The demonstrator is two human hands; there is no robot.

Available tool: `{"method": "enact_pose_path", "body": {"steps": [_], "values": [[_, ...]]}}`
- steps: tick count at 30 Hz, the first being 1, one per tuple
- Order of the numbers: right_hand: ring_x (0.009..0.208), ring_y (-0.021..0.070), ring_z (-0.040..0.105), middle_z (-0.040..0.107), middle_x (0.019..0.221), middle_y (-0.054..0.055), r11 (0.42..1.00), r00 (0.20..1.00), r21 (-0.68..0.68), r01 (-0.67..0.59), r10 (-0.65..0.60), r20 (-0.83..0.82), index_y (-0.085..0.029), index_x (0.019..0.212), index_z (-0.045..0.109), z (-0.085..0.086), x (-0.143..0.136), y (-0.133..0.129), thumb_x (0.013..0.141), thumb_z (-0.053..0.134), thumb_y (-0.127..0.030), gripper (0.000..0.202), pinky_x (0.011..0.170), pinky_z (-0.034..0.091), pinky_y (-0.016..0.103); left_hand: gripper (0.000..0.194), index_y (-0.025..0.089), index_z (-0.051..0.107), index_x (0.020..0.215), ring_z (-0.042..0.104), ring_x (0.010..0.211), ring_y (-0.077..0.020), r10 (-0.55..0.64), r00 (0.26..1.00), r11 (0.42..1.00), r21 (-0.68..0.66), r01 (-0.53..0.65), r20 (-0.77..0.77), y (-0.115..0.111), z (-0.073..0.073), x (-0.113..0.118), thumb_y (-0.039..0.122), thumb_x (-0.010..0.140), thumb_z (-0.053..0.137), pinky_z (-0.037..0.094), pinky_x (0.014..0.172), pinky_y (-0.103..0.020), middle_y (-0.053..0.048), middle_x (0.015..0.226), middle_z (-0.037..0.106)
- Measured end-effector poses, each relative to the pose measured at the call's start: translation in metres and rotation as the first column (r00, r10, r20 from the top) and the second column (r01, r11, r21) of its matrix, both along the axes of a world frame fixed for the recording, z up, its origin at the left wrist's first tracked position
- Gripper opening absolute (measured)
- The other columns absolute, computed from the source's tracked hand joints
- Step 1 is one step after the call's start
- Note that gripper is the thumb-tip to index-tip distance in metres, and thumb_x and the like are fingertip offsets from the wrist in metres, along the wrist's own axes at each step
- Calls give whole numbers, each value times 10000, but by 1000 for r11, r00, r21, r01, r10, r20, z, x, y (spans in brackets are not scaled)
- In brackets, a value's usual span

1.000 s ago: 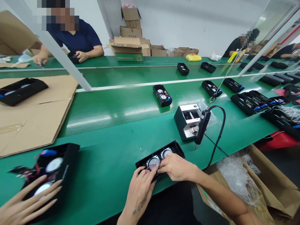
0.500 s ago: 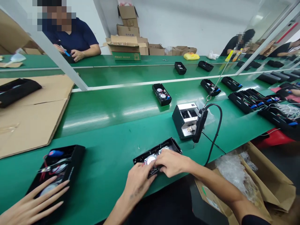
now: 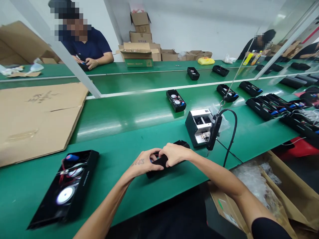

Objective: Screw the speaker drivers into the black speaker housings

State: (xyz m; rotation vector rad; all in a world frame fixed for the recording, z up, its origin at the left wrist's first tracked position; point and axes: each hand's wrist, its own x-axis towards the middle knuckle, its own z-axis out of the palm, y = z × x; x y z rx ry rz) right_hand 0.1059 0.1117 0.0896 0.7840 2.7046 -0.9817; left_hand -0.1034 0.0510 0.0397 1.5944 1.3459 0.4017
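A black speaker housing (image 3: 162, 161) is in front of me on the green bench, its near side wall turned up toward me. My left hand (image 3: 144, 162) grips its left part, thumb along the near wall and fingers over the far rim. My right hand (image 3: 175, 154) is closed on the middle of the same housing, close beside the left fingers. Both hands hide most of the inside. At the left lies another open speaker housing (image 3: 86, 177) with a white round speaker (image 3: 65, 195), red wires and a blue cylindrical part (image 3: 72, 157).
A black electric screwdriver (image 3: 214, 132) hangs on a cable in front of a silver-and-black machine (image 3: 199, 127). Flat cardboard (image 3: 37, 122) covers the bench at left. More housings (image 3: 176, 100) stand farther back. An open carton (image 3: 294, 186) with plastic bags is low right. A person (image 3: 87, 49) sits opposite.
The housing in my hands has tilted, so its inside no longer faces me. My hands have shifted up and left on it. Another person's hand has left the housing at left.
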Motion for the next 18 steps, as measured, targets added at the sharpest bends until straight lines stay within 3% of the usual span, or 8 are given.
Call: {"method": "enact_pose_path", "body": {"steps": [4, 7, 13, 18], "values": [[763, 236, 709, 757, 771, 18, 997, 1000, 71, 4, -5, 20, -186, 1002, 803, -8, -2, -4, 768, 889, -361, 305, 561, 334, 288, 777, 222, 667, 1347, 644, 671, -154, 30, 999, 999, -15, -30, 41, 0, -2, 1, 416, 633, 904, 443, 644, -256, 88, 702, 676], [717, 237, 707, 717, 669, -5, 987, 999, 154, 46, -45, -8, -223, 956, 813, -16, -1, -11, 777, 868, -370, 238, 574, 329, 297, 742, 220, 675, 1303, 628, 654, -148, 39, 996, 999, -22, -38, 81, -1, 0, 3, 419, 625, 905, 431, 631, -254, 91, 683, 663], [746, 254, 747, 756, 693, -3, 970, 996, 232, 73, -58, -71, -293, 1106, 844, -23, 4, -26, 821, 799, -322, 290, 637, 377, 317, 669, 237, 681, 1263, 641, 658, -152, 19, 994, 1000, -7, -18, 106, -9, 1, 7, 394, 650, 899, 453, 631, -256, 90, 672, 660], [731, 251, 734, 771, 715, 8, 963, 998, 263, 61, -50, -49, -274, 1124, 846, -22, 6, -30, 815, 819, -317, 313, 715, 426, 328, 597, 230, 707, 1186, 662, 689, -159, 25, 993, 999, 27, -28, 113, -9, -1, 7, 391, 647, 907, 496, 684, -271, 80, 682, 669]]}}
